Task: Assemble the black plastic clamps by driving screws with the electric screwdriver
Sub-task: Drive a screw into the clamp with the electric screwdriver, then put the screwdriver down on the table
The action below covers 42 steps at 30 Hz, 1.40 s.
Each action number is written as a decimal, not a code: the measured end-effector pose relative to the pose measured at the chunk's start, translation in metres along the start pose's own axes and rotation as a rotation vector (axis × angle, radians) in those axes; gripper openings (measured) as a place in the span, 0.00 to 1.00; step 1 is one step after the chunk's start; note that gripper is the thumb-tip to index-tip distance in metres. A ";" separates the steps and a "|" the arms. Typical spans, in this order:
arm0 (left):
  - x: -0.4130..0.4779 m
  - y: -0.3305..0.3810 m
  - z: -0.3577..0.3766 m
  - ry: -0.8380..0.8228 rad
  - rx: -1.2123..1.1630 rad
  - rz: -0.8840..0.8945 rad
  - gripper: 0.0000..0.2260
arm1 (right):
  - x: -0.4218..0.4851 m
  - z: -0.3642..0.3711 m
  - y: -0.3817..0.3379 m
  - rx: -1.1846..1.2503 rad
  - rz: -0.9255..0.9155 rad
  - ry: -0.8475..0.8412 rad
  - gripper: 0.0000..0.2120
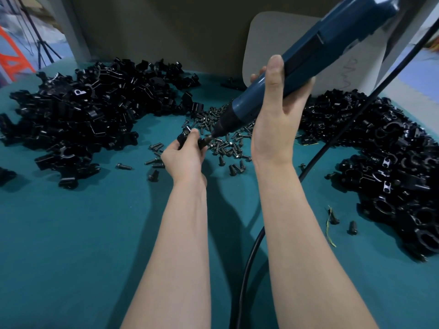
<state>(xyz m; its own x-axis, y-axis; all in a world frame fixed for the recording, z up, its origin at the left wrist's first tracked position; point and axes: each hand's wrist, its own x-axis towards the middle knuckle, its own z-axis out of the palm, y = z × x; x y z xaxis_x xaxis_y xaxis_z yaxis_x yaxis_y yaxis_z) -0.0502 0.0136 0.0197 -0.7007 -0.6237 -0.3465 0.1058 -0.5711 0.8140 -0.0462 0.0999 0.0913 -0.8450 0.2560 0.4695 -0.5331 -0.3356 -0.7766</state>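
- Grips the electric screwdriver with the right hand, fingers wrapped round its barrel, right of centre, bit slanting down-left.
- Pinches a black clamp in the curled left hand at frame centre, bit tip meeting it.
- Leaves loose screws scattered on the teal bench just behind the hands.
- Piles clamp parts upper left, more clamps at right.

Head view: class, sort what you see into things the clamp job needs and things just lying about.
Job: screwdriver in right hand; clamp in left hand; screws; left pile and right pile of clamp parts.
Lying about: white panel; tripod; orange frame.
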 end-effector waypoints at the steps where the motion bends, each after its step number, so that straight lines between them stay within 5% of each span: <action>1: 0.000 0.000 0.000 0.001 -0.003 0.000 0.10 | 0.000 0.001 0.000 -0.001 0.001 0.000 0.10; 14: -0.001 0.008 0.000 -0.038 0.091 -0.075 0.10 | 0.002 -0.005 -0.008 0.102 0.030 -0.170 0.12; 19: -0.002 0.012 -0.005 -0.184 0.417 -0.114 0.08 | 0.009 -0.016 -0.017 0.161 0.112 -0.319 0.11; 25: -0.012 0.020 -0.006 -0.446 0.729 -0.158 0.08 | 0.017 -0.026 -0.034 0.265 0.124 -0.516 0.28; 30: -0.010 0.018 -0.001 -0.431 0.897 -0.140 0.11 | 0.018 -0.031 -0.041 0.376 0.125 -0.400 0.23; 33: -0.002 0.012 -0.005 -0.352 0.964 0.066 0.09 | 0.022 -0.040 -0.041 0.370 0.195 -0.190 0.19; 36: 0.001 0.010 -0.009 -0.263 0.955 0.289 0.14 | 0.034 -0.054 -0.029 0.129 0.399 0.078 0.21; 42: -0.006 0.005 0.001 -0.365 0.910 0.455 0.19 | 0.033 -0.074 0.018 -0.384 0.638 0.002 0.35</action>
<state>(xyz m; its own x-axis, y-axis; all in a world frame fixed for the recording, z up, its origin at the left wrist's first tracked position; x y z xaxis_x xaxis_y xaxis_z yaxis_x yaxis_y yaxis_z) -0.0462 0.0152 0.0262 -0.9120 -0.3942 0.1134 -0.0487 0.3787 0.9242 -0.0810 0.1693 0.0618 -0.9853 0.1191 -0.1227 0.1138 -0.0789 -0.9904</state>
